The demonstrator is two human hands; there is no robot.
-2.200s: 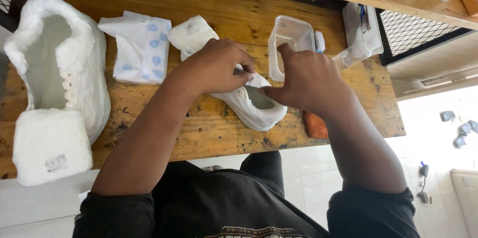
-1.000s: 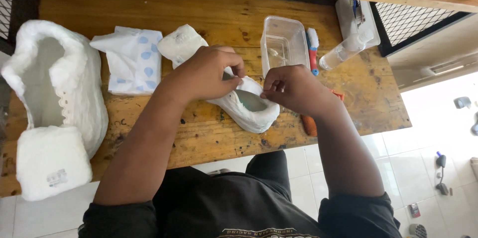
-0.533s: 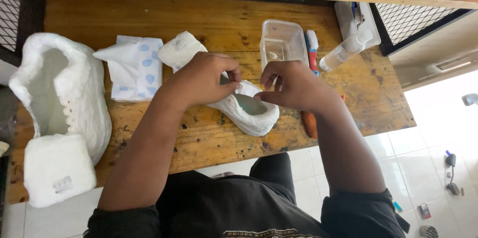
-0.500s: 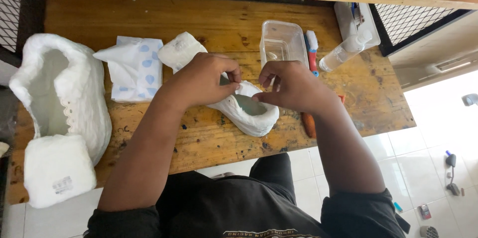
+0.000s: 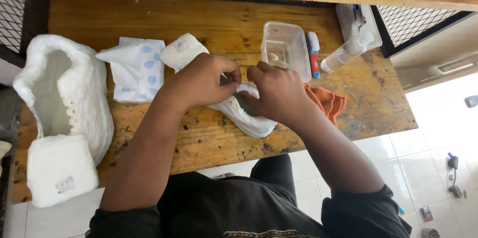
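Nearest the camera, the person's dark shirt and both forearms filled the lower frame, reaching up over the near edge of the wooden table [image 5: 209,143]. At the front left corner lay a white rectangular foam block [image 5: 59,168], and just behind it stood a large white moulded foam shell [image 5: 79,93], hollow side up. In the middle of the table a white shoe [image 5: 249,121] lay on its side, its toe toward the person's right and its heel end toward the back left. The left hand [image 5: 201,81] rested over the shoe's upper, fingers curled and pinched shut on a small part near the opening; exactly what they pinched could not be told. The right hand [image 5: 279,93] met it from the other side, fingers closed on the same spot of the shoe, the fingertips of both hands touching or almost touching. An orange cloth [image 5: 331,103] lay just beside the right wrist. Farther back sat a white tissue pack with blue dots [image 5: 134,68], a clear plastic tub [image 5: 286,51], a red-handled brush [image 5: 313,56] just beside it, and a clear bottle [image 5: 346,54].
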